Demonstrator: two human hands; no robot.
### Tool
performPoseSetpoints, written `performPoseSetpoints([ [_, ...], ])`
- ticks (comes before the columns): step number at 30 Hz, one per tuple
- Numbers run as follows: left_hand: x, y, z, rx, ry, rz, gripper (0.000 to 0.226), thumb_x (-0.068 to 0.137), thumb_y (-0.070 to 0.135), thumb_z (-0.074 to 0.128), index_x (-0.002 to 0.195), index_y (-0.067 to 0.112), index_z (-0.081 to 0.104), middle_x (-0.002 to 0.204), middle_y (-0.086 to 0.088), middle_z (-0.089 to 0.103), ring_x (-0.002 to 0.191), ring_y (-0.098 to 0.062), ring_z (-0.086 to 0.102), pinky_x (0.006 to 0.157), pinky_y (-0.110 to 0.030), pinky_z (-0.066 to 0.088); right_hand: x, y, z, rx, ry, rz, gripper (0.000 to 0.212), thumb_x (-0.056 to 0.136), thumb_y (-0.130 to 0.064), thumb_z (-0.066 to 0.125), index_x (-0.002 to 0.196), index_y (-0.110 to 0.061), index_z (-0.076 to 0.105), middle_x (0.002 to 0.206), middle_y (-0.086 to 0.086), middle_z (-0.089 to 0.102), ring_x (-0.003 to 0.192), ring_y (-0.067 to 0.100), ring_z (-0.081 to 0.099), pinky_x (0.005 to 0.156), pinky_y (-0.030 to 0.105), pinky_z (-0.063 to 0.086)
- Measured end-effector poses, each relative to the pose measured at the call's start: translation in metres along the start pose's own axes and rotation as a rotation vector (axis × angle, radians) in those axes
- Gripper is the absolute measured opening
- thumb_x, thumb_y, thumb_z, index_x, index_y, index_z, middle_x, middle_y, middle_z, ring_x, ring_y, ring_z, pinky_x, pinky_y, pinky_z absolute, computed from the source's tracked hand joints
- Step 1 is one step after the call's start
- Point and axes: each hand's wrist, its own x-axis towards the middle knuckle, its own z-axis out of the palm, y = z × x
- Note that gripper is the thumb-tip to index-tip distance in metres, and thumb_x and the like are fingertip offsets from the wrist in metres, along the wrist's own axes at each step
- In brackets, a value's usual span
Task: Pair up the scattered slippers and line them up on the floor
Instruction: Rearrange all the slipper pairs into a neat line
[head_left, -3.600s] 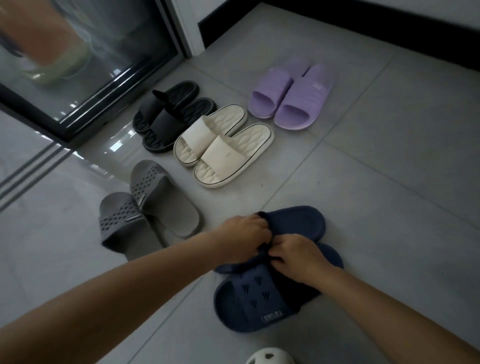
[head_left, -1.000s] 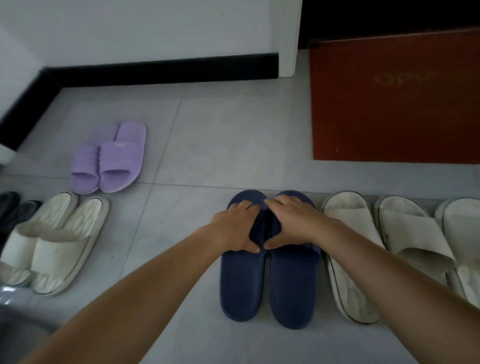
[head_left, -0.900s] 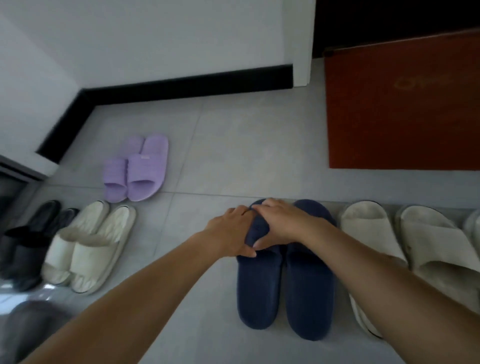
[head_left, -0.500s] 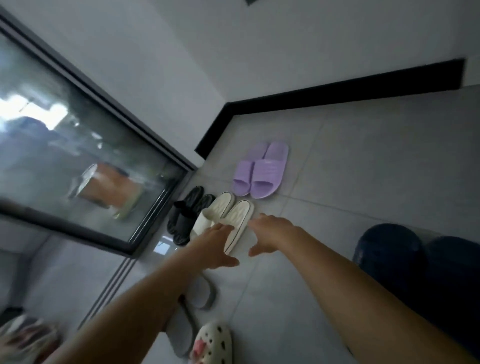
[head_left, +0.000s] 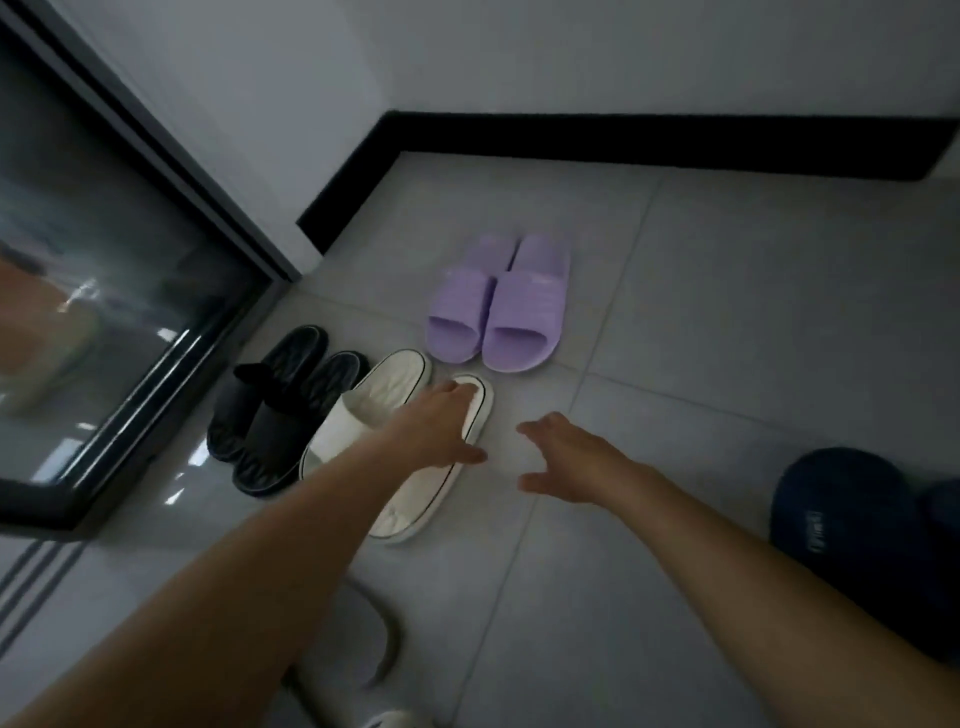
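Now the left hand (head_left: 439, 426) lies open over the cream slippers (head_left: 363, 415) on the floor (head_left: 727, 312), between the black pair (head_left: 280, 410) and the purple pair (head_left: 501, 306); the right hand (head_left: 563, 457) hovers open beside them.

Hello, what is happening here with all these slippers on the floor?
A person is sorting slippers into pairs on the tiled floor. The left hand lies on the cream pair; the right hand hovers open beside it, touching nothing. The purple pair and the black pair lie side by side nearby, and the navy pair sits at the right edge. A grey slipper is partly hidden under the left arm.
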Motion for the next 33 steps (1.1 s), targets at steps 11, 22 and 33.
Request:
performPoseSetpoints([
  [11, 0.141, -0.068, -0.062, 0.024, 0.096, 0.190, 0.075, 0.076, 0.037, 0.070, 0.135, 0.008, 0.034, 0.139, -0.012, 0.037, 0.127, -0.034, 0.040, 0.101, -0.045, 0.041, 0.108, -0.026, -0.072, -0.192, 0.195, 0.283, 0.072, 0.082, -0.036, 0.063, 0.141, -0.015, 0.028, 0.144, 0.011, 0.030, 0.126, 0.034, 0.040, 0.095, 0.043, 0.044],
  [22, 0.203, -0.066, -0.049, 0.359, 0.267, 0.262, 0.068, 0.079, 0.030, 0.066, 0.134, 0.012, 0.031, 0.134, -0.006, 0.041, 0.126, -0.025, 0.040, 0.086, -0.037, 0.042, 0.183, -0.013, -0.091, -0.405, 0.303, 0.308, 0.090, 0.079, -0.029, 0.068, 0.147, -0.014, 0.011, 0.150, 0.010, 0.022, 0.138, 0.031, 0.024, 0.106, 0.042, 0.030],
  [33, 0.186, -0.054, -0.106, -0.344, 0.274, 0.257, 0.036, 0.078, 0.025, 0.073, 0.066, 0.015, 0.040, 0.064, -0.001, 0.045, 0.064, -0.023, 0.049, 0.052, -0.029, 0.023, 0.113, 0.035, -0.131, -0.068, 0.672, 0.426, 0.039, 0.084, -0.044, 0.061, 0.106, -0.013, 0.054, 0.115, 0.015, 0.064, 0.105, 0.034, 0.060, 0.078, 0.035, 0.040],
])
